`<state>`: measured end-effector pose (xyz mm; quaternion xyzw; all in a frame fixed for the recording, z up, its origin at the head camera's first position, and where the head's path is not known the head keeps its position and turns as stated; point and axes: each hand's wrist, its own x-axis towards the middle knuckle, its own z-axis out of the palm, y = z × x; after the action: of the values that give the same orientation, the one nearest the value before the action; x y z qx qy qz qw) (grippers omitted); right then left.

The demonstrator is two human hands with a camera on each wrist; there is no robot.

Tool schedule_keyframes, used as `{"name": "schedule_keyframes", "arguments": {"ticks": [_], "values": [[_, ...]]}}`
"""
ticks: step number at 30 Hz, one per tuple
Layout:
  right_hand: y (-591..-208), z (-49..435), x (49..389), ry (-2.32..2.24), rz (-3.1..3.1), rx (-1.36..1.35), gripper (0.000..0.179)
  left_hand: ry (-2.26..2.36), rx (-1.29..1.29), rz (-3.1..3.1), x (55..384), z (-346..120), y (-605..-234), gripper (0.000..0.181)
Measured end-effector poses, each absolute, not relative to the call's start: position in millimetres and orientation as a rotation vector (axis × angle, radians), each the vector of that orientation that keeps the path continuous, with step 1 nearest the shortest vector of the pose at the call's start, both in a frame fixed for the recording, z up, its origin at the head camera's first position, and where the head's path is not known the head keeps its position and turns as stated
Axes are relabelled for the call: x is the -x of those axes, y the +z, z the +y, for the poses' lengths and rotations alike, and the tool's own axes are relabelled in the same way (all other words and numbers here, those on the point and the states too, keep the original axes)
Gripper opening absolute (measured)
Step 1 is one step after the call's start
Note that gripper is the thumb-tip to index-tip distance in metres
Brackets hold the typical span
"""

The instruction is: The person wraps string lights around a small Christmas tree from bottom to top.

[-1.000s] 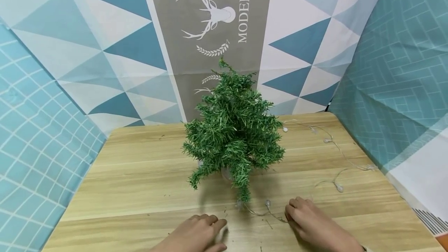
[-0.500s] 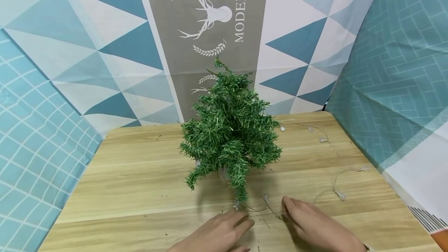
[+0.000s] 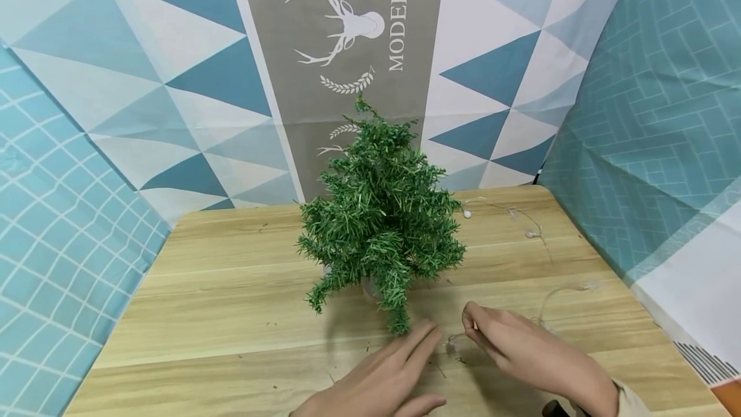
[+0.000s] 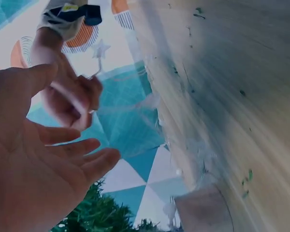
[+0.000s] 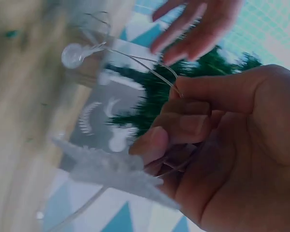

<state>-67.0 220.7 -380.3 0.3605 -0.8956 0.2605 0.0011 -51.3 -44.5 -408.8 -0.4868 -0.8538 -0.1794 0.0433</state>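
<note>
Sideways, "MODERN" (image 3: 398,18) overlooks the right hand (image 3: 512,343) pinching wire (image 5: 120,52).

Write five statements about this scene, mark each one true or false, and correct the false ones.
1. The right hand pinches a thin light string. True.
2. The left hand is curled tightly round the light string too. False: the fingers of the left hand are stretched out and hold nothing.
3. The green tree stands upright on the wooden table. True.
4. The word on the grey panel behind the tree is WINTER. False: it reads MODERN, beside an antlered deer's head.
5. In the head view, part of the light string lies on the table to the right of the tree. True.
</note>
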Motion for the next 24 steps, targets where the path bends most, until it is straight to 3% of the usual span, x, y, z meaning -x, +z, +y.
{"name": "schedule_keyframes", "arguments": {"ticks": [10,16,24], "values": [[-336.2,209.1,65.8,0.96,-2.815,-1.314,0.015,-0.892,1.548,-2.575,55.4,-30.2,-403.2,0.071],[-313.2,214.3,67.8,0.976,-2.842,-1.265,0.018,-1.017,1.619,-2.581,56.9,-40.0,-387.1,0.044],[-305.0,225.2,70.7,0.99,-2.851,-1.258,0.013,-0.754,1.471,-2.486,53.5,-59.0,-361.0,0.02]]}}
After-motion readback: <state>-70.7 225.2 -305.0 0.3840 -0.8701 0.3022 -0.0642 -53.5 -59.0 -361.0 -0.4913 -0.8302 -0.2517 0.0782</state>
